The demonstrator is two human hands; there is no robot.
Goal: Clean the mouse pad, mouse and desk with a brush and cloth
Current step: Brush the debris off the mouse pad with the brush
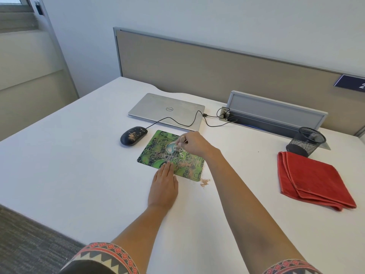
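Observation:
A green patterned mouse pad (152, 155) lies on the white desk (79, 165), with brownish crumbs on its near right part. My right hand (194, 144) pinches a small brush (180, 144) whose tip touches the pad's middle. My left hand (165, 184) lies flat with straight fingers, pressing the pad's near edge. A black wired mouse (133, 136) with crumbs on top sits just left of the pad. More crumbs (204, 182) lie on the desk off the pad's near right corner. A folded red cloth (314, 180) rests at the right.
A shut silver laptop (166, 109) lies behind the pad, with the mouse cable (177, 120) running across it to a cable tray (274, 117). A black mesh pen cup (306, 141) stands behind the cloth. A beige partition (217, 70) backs the desk.

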